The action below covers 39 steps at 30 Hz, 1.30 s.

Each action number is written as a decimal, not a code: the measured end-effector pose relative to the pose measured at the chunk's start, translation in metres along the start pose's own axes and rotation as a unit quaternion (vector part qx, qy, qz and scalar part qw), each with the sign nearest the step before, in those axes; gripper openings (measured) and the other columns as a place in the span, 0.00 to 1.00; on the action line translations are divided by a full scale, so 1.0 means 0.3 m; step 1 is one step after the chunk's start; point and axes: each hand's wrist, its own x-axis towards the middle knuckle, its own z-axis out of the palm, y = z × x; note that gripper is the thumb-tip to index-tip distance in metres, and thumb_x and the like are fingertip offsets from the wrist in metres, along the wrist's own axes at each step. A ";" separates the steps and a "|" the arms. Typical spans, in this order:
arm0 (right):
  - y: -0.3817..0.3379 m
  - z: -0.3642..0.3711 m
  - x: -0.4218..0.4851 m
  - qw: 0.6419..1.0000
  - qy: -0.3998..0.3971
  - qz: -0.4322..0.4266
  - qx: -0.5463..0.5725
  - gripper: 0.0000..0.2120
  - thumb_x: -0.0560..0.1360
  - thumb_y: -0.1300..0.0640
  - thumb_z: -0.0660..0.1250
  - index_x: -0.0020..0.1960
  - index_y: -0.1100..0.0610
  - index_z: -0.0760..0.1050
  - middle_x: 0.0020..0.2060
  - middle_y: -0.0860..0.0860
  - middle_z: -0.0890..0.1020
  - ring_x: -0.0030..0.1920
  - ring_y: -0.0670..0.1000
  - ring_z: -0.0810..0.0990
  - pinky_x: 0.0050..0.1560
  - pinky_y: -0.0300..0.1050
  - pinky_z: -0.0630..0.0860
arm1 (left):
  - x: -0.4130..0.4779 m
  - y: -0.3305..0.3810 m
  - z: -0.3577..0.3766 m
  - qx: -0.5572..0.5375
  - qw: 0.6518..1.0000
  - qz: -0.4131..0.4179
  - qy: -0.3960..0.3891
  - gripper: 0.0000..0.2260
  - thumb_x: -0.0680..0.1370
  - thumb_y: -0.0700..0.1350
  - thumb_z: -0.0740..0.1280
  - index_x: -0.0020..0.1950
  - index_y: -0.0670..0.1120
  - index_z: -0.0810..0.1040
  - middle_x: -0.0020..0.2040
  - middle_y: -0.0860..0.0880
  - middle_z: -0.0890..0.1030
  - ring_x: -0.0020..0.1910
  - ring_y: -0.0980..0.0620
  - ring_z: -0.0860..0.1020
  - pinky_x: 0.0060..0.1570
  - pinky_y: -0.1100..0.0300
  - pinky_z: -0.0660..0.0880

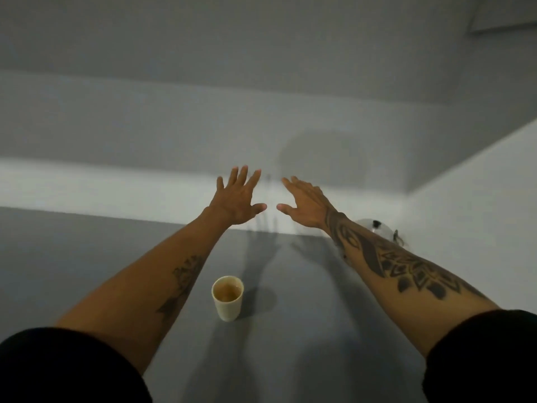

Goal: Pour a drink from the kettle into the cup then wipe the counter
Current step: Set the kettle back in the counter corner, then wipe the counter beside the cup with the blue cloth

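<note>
A cream cup [227,298] stands on the grey counter [87,257], low in the middle of the view, with brown drink inside. Both my arms stretch out above the counter toward the back wall. My left hand [236,199] is held flat with fingers spread and holds nothing. My right hand [305,203] is also flat and empty, thumb pointing toward the left hand. The glass kettle [377,229] stands at the back right against the wall, mostly hidden behind my right forearm. No cloth is in view.
A white wall [145,184] runs along the back of the counter and turns at the right corner [465,228]. Shadows of my arms fall on the counter between cup and wall.
</note>
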 end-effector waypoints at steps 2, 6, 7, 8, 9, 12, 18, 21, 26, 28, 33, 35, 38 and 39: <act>-0.158 0.056 -0.008 1.000 -0.012 -0.020 0.005 0.34 0.78 0.39 0.56 0.78 0.50 0.49 0.78 0.55 0.54 0.77 0.58 0.54 0.75 0.59 0.51 | -0.112 -0.103 0.004 -0.005 1.000 -0.020 -0.014 0.37 0.77 0.63 0.57 0.78 0.51 0.43 0.80 0.44 0.43 0.78 0.42 0.42 0.73 0.38 0.46; -0.500 0.204 -0.022 0.996 -0.054 -0.074 0.020 0.33 0.78 0.39 0.56 0.77 0.50 0.51 0.78 0.54 0.55 0.77 0.58 0.54 0.76 0.58 0.51 | -0.366 -0.341 0.051 -0.010 0.994 -0.090 -0.061 0.37 0.77 0.63 0.57 0.78 0.51 0.42 0.80 0.44 0.43 0.78 0.42 0.43 0.73 0.38 0.47; -0.583 0.244 -0.023 0.994 -0.064 -0.088 0.025 0.33 0.78 0.38 0.57 0.77 0.50 0.51 0.78 0.54 0.55 0.77 0.58 0.54 0.76 0.58 0.50 | -0.432 -0.400 0.069 -0.017 0.991 -0.111 -0.077 0.37 0.77 0.64 0.57 0.78 0.51 0.42 0.79 0.44 0.43 0.78 0.42 0.43 0.73 0.38 0.48; -0.663 0.284 -0.027 0.992 -0.074 -0.100 0.029 0.33 0.78 0.39 0.57 0.77 0.50 0.52 0.78 0.53 0.55 0.77 0.57 0.54 0.76 0.57 0.50 | -0.496 -0.454 0.088 -0.026 0.986 -0.134 -0.094 0.38 0.77 0.63 0.57 0.78 0.51 0.42 0.79 0.44 0.43 0.78 0.42 0.43 0.73 0.38 0.48; -0.739 0.328 -0.031 0.990 -0.086 -0.111 0.033 0.33 0.78 0.39 0.57 0.77 0.50 0.53 0.78 0.54 0.56 0.77 0.57 0.55 0.75 0.56 0.50 | -0.559 -0.502 0.109 -0.034 0.981 -0.155 -0.114 0.38 0.77 0.63 0.58 0.78 0.50 0.43 0.79 0.43 0.44 0.78 0.41 0.45 0.73 0.38 0.50; -0.928 0.476 -0.061 0.981 -0.138 -0.125 0.054 0.29 0.78 0.43 0.60 0.75 0.54 0.60 0.75 0.56 0.63 0.75 0.57 0.61 0.75 0.54 0.57 | -0.737 -0.609 0.199 -0.067 0.954 -0.230 -0.179 0.37 0.75 0.62 0.62 0.77 0.46 0.51 0.78 0.41 0.55 0.76 0.40 0.56 0.71 0.41 0.59; -1.073 0.849 -0.201 0.948 -0.310 -0.053 0.046 0.24 0.75 0.53 0.63 0.68 0.62 0.68 0.68 0.62 0.71 0.68 0.62 0.70 0.69 0.52 0.68 | -0.999 -0.652 0.371 -0.088 0.896 -0.308 -0.307 0.36 0.71 0.57 0.70 0.71 0.40 0.62 0.69 0.40 0.67 0.69 0.40 0.67 0.66 0.49 0.66; -1.091 0.963 -0.241 0.955 -0.293 -0.032 0.030 0.25 0.74 0.53 0.63 0.68 0.61 0.65 0.65 0.63 0.71 0.66 0.64 0.68 0.68 0.56 0.66 | -1.043 -0.645 0.423 -0.088 0.899 -0.325 -0.280 0.35 0.68 0.55 0.73 0.68 0.41 0.64 0.67 0.41 0.67 0.68 0.40 0.66 0.64 0.47 0.69; -1.108 0.960 -0.235 0.972 -0.230 0.006 0.043 0.23 0.74 0.49 0.64 0.65 0.60 0.69 0.64 0.61 0.73 0.67 0.63 0.66 0.66 0.57 0.67 | -1.041 -0.642 0.445 -0.102 0.889 -0.361 -0.261 0.39 0.65 0.56 0.76 0.68 0.41 0.63 0.66 0.41 0.69 0.67 0.40 0.70 0.63 0.47 0.70; -1.101 0.960 -0.230 0.971 -0.234 0.013 0.050 0.23 0.73 0.48 0.65 0.64 0.59 0.72 0.64 0.60 0.73 0.67 0.63 0.66 0.66 0.56 0.68 | -1.042 -0.644 0.450 -0.105 0.884 -0.375 -0.259 0.40 0.64 0.56 0.76 0.68 0.42 0.63 0.66 0.41 0.69 0.67 0.41 0.69 0.63 0.48 0.70; -1.058 0.889 -0.246 0.954 -0.220 0.006 0.204 0.17 0.71 0.53 0.69 0.56 0.60 0.74 0.58 0.62 0.76 0.60 0.61 0.75 0.57 0.50 0.73 | -1.040 -0.655 0.442 -0.113 0.892 -0.367 -0.238 0.34 0.62 0.56 0.75 0.63 0.45 0.70 0.62 0.43 0.72 0.64 0.42 0.70 0.59 0.49 0.73; -1.021 0.825 -0.276 0.946 -0.208 -0.007 0.248 0.11 0.70 0.55 0.71 0.48 0.57 0.73 0.51 0.60 0.80 0.52 0.60 0.78 0.49 0.48 0.74 | -1.027 -0.643 0.442 -0.167 0.892 -0.356 -0.223 0.30 0.62 0.52 0.76 0.60 0.44 0.73 0.58 0.43 0.78 0.57 0.43 0.76 0.54 0.51 0.76; -0.937 0.724 -0.350 0.938 -0.182 -0.020 0.293 0.11 0.68 0.59 0.73 0.42 0.55 0.70 0.39 0.55 0.77 0.41 0.54 0.74 0.41 0.44 0.69 | -1.005 -0.591 0.454 -0.234 0.887 -0.332 -0.219 0.31 0.63 0.48 0.78 0.63 0.43 0.72 0.56 0.43 0.80 0.54 0.43 0.78 0.51 0.52 0.76; -0.897 0.693 -0.376 0.934 -0.174 -0.020 0.310 0.11 0.67 0.60 0.73 0.42 0.57 0.71 0.38 0.54 0.76 0.39 0.53 0.72 0.40 0.44 0.68 | -0.996 -0.564 0.454 -0.254 0.888 -0.319 -0.214 0.32 0.63 0.47 0.78 0.62 0.43 0.71 0.55 0.44 0.79 0.53 0.44 0.78 0.50 0.52 0.74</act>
